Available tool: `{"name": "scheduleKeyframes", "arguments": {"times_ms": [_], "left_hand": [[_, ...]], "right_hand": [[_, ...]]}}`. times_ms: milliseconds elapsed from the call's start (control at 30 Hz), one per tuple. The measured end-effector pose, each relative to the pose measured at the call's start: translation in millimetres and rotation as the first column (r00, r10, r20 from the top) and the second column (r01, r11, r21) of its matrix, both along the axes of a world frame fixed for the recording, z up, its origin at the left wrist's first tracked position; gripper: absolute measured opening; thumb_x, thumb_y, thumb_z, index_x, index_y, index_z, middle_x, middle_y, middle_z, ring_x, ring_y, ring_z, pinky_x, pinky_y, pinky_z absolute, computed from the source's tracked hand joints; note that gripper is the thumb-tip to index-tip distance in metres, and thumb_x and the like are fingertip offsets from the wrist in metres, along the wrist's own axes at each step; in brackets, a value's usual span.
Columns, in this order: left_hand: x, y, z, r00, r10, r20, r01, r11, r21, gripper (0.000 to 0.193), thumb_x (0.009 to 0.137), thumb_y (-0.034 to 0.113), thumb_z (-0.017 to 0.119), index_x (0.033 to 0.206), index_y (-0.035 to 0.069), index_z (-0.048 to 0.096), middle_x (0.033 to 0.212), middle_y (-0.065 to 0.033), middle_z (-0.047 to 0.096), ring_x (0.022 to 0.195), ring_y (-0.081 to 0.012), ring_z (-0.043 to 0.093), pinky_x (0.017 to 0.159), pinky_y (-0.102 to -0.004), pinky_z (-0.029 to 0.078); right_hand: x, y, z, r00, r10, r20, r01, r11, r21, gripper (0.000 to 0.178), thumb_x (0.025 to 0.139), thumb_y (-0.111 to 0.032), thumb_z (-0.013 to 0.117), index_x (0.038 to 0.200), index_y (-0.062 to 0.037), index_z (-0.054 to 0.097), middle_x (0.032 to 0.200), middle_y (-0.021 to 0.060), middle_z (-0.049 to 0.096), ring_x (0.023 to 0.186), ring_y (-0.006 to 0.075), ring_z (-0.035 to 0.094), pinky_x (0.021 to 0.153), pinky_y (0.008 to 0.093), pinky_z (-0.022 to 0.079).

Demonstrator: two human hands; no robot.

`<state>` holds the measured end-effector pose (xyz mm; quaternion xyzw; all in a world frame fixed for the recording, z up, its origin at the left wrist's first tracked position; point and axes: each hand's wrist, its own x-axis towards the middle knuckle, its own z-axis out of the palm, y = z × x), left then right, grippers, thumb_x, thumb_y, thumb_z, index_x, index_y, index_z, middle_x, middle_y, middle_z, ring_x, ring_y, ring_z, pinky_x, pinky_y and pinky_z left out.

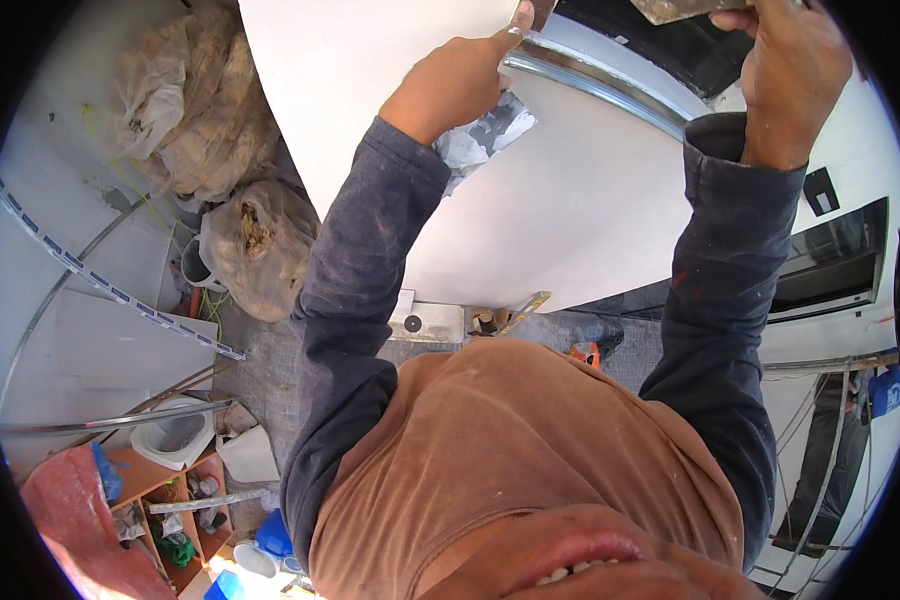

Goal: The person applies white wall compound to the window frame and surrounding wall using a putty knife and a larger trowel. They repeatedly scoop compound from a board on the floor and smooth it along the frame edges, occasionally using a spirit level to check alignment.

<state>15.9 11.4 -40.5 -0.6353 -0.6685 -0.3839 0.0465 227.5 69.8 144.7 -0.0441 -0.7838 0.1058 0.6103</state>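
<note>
Both arms reach up in front of me. My left hand (pixel 460 85) is closed, its index finger stretched along a metal strip's end and a brown edge. Below that hand shows a flat grey plate (pixel 485 140) smeared with white plaster, apparently held by it, though the grip is hidden. My right hand (pixel 795 85), at the upper right, is closed around a flat, stained blade (pixel 678 8) cut off by the picture's top edge. Between the hands a shiny curved metal strip (pixel 600 85) runs along a large white panel (pixel 560 210).
Bulging plastic sacks (pixel 255 245) lie at the left beside a grey bucket (pixel 195 265). Long metal profiles (pixel 110 420) cross the left side. A cluttered wooden shelf unit (pixel 185 520) stands lower left. At right are a dark window (pixel 830 260) and thin metal rods (pixel 820 460).
</note>
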Motion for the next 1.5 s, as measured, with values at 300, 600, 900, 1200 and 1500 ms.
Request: {"name": "scheduleKeyframes", "arguments": {"times_ms": [300, 600, 900, 1200, 1500], "left_hand": [[-8, -8, 12, 0.96, 0.083, -0.269, -0.098, 0.994, -0.044, 0.08, 0.093, 0.011, 0.07, 0.16, 0.032, 0.032, 0.087, -0.0268, 0.071, 0.079, -0.0413, 0.072, 0.071, -0.046, 0.056], [-7, -9, 21, 0.952, 0.051, -0.301, -0.074, 0.995, -0.067, 0.067, 0.093, 0.013, 0.069, 0.155, 0.019, 0.044, 0.094, -0.0286, 0.072, 0.086, -0.0443, 0.071, 0.077, -0.0493, 0.057], [-11, -6, 21, 0.954, 0.091, -0.287, -0.121, 0.989, -0.088, 0.054, 0.093, 0.013, 0.069, 0.146, 0.015, 0.056, 0.104, -0.0279, 0.072, 0.094, -0.0439, 0.072, 0.084, -0.0479, 0.057], [-16, -4, 19, 0.96, 0.081, -0.269, -0.101, 0.993, -0.064, 0.054, 0.093, 0.013, 0.069, 0.146, 0.018, 0.057, 0.106, -0.0275, 0.072, 0.095, -0.0435, 0.072, 0.085, -0.0473, 0.057], [-3, -29, 42, 0.992, -0.003, -0.124, -0.012, 0.993, -0.121, 0.083, 0.087, 0.001, 0.073, 0.158, 0.028, 0.039, 0.085, -0.0257, 0.069, 0.076, -0.0368, 0.068, 0.081, -0.0429, 0.053]], "right_hand": [[34, 33, -163, 0.839, 0.117, -0.531, -0.511, 0.504, -0.696, 0.028, 0.091, -0.001, 0.063, 0.111, 0.0145, 0.05, 0.098, 0.0242, 0.066, 0.079, 0.0399, 0.074, 0.07, 0.045, 0.067], [-1, 44, -180, 0.764, 0.089, -0.639, -0.627, 0.336, -0.703, 0.013, 0.091, -0.003, 0.058, 0.104, -0.0018, 0.058, 0.087, 0.0117, 0.069, 0.072, 0.0258, 0.073, 0.065, 0.0405, 0.065], [-1, 47, -180, 0.755, 0.14, -0.64, -0.649, 0.298, -0.7, 0.013, 0.092, -0.005, 0.059, 0.104, -0.0014, 0.058, 0.087, 0.0118, 0.069, 0.072, 0.0267, 0.073, 0.066, 0.0398, 0.065], [-8, 37, -176, 0.769, 0.101, -0.631, -0.626, 0.319, -0.712, 0.016, 0.093, -0.004, 0.059, 0.107, 0.0034, 0.06, 0.093, 0.015, 0.071, 0.076, 0.0275, 0.075, 0.068, 0.0366, 0.065], [33, -7, -173, 0.829, -0.052, -0.557, -0.447, 0.537, -0.715, 0.047, 0.093, -0.007, 0.064, 0.133, 0.0044, 0.044, 0.106, 0.0133, 0.063, 0.082, 0.022, 0.07, 0.067, 0.037, 0.064]]}}
